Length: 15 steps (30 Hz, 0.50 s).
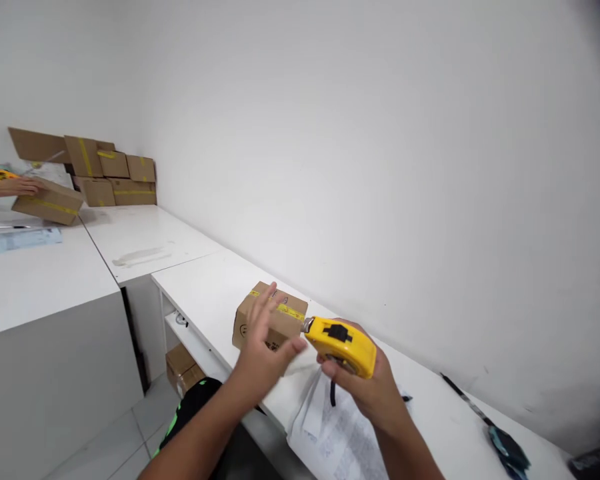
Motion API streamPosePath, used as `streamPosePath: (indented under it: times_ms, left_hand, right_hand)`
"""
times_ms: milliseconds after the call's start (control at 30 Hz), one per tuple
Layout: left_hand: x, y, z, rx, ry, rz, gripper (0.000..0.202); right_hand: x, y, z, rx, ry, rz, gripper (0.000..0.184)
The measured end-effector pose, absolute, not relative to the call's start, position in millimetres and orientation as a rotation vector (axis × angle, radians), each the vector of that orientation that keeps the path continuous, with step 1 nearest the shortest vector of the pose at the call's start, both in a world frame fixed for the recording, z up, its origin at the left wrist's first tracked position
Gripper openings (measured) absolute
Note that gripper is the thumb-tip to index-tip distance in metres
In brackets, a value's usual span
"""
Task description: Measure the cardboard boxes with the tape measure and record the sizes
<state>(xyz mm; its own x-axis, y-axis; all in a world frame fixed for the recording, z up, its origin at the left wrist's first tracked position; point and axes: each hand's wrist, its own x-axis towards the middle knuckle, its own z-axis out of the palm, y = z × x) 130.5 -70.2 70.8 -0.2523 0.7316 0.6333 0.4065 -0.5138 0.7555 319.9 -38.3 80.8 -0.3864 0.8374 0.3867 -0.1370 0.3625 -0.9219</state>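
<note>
Near the middle of the frame, a small cardboard box (287, 325) sits on the white worktop (430, 413), partly hidden behind the person's left hand (263, 350). That hand is open, fingers spread upward and thumb out to the right; I can't tell whether the fingertips touch the cardboard. The right hand (375, 383) grips a yellow tape measure (347, 343), its black slider uppermost and its metal mouth right by the box's right end; whether they meet is hard to say. Fingers and thumb cover the lower part of its case, and I can't read its round label. On the box I make out yellow tape, a curved printed mark on the left end and dark print low on the front, mostly covered and illegible. Both forearms reach in from the bottom edge, slanting toward each other. Printed papers (340, 433) lie under the right wrist, their text too fine to read, with a black strap (333, 393) hanging over them. At lower right, a teal object (510, 450) is blurred. At far left, a co-worker's hand (25, 187) rests on another box (55, 200), the body cut off by the frame.
</note>
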Motion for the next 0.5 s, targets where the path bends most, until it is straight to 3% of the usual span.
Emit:
streamPosePath:
  times_ms: [100,167,267,500]
  left_hand:
    - [100.9,-38.6,69.7,1.642,1.828,1.748,0.057]
    - [79.8,-16.3,63.7,1.529,1.987,1.521,0.065]
    - [53.8,2.5,55.3,1.442,1.83,1.156,0.061]
    - [35.2,12.0,65.1,1.579,1.4,0.907,0.055]
  right_hand:
    - [335.1,-22.0,81.6,-0.738,-1.506,1.024,0.051]
    - [340.7,-12.6,83.9,-0.786,-1.405,0.947,0.052]
    - [342.6,-3.4,88.7,-0.824,-1.312,0.901,0.05]
    - [344.8,2.5,86.6,-0.801,-1.331,0.891,0.05]
